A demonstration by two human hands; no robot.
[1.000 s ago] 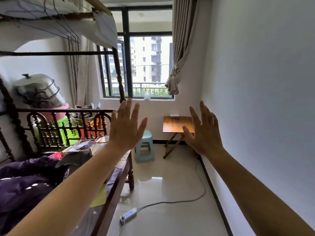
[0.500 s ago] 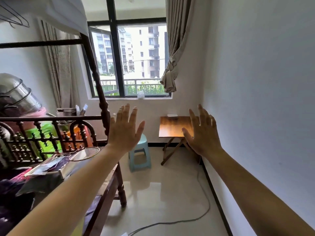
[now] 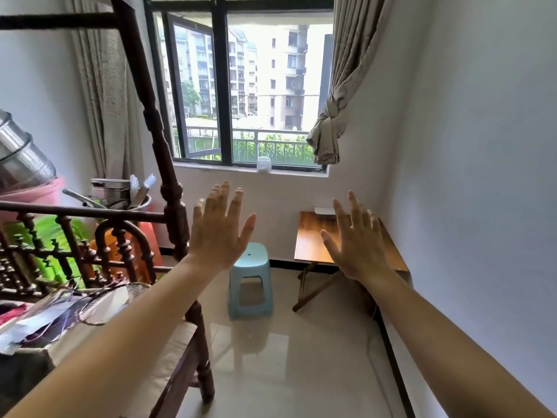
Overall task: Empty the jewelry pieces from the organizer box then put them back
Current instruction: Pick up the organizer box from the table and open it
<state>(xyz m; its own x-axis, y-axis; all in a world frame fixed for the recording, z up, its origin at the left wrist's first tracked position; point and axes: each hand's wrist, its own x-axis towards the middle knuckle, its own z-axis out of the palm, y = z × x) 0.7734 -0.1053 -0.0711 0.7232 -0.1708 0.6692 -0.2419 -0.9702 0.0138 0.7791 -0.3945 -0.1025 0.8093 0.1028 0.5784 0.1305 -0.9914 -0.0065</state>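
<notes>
Both arms are stretched forward at chest height, backs of the hands toward the camera. The left hand [image 3: 218,233] is spread flat with fingers apart and nothing is gripped by it. The right hand [image 3: 357,245] is likewise splayed and empty, fingers pointing up.

Between the two hands, lower and farther off, a blue stool [image 3: 250,279] is seen on the pale floor [image 3: 286,366]. Behind the right hand a folding wooden table [image 3: 310,236] is set against the white wall [image 3: 482,146]; a small white object [image 3: 324,210], too small to identify, lies at its far edge just above that hand's fingertips. No organizer box or jewelry can be made out anywhere in view.

To the left of the left hand a dark carved bed frame [image 3: 168,188] is seen, with papers and clutter [image 3: 60,312] below that forearm. Above both hands a window [image 3: 241,86] is framed by curtains [image 3: 340,86], and a jar [image 3: 263,165] stands on the sill.
</notes>
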